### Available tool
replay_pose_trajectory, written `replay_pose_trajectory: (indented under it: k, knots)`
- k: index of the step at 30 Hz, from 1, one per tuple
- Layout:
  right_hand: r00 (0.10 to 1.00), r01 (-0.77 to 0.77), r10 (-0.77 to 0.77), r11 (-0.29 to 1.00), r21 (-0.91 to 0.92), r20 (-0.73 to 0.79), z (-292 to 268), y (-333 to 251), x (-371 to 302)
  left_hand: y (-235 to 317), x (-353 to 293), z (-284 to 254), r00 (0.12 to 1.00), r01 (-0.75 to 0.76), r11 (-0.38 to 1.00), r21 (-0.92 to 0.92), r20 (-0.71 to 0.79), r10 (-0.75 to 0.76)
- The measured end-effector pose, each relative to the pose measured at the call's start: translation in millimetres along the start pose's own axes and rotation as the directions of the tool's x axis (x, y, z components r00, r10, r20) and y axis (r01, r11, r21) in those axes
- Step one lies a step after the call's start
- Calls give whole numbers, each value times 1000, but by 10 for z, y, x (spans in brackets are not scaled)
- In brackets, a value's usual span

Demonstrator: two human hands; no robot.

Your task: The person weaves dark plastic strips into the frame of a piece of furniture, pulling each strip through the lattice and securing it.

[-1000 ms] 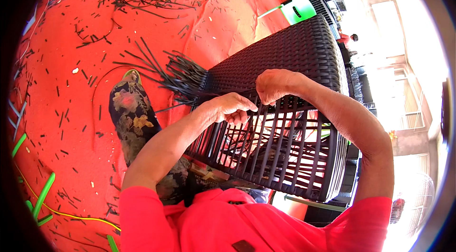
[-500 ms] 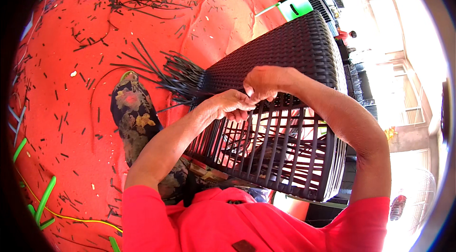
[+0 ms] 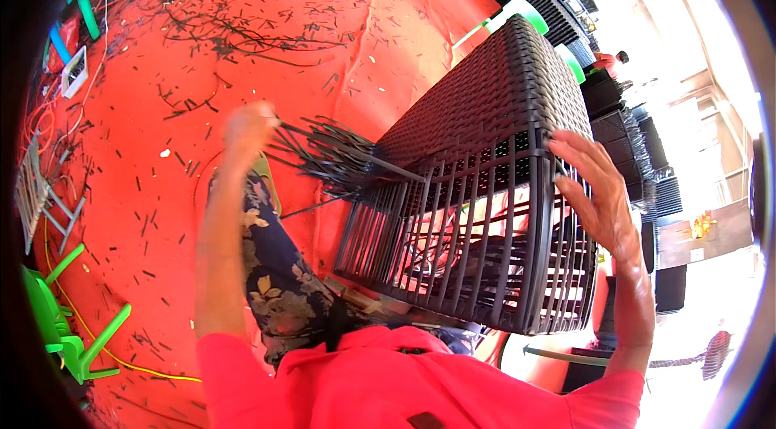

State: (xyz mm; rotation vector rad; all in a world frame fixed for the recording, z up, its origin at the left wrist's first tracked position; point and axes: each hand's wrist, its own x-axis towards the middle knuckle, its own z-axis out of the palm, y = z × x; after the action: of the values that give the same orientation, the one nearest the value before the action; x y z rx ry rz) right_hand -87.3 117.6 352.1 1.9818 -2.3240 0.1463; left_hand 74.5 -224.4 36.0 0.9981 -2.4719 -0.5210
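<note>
Black, flat, flexible strips (image 3: 331, 154) are fanned out at the left edge of a black, box-shaped woven frame (image 3: 485, 97), set near the right edge of the red floor sheet (image 3: 182, 211). Its far part is closely woven; its near part is left open-slatted. The left hand (image 3: 249, 126) is blurred at the strip ends, so its grip cannot be told; the right hand (image 3: 602, 198) is opened beside the frame's right corner.

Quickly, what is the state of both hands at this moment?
Left hand: blurred, at the ends of thin black flat strips; grip cannot be told.
Right hand: open, beside the edge of the black woven box-shaped frame.
</note>
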Motion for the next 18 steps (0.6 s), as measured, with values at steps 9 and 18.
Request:
replay_pose_trajectory:
  k: [9, 18]
  knots:
    - [986, -158, 160, 986, 42, -54, 40, 127, -570, -3343, -1789, -1955, 774, 629, 675, 386, -226, -592]
    - [960, -220, 229, 973, 69, -162, 144, 97, -493, 941, -1109, -530, 901, -336, 849, -409, 123, 416]
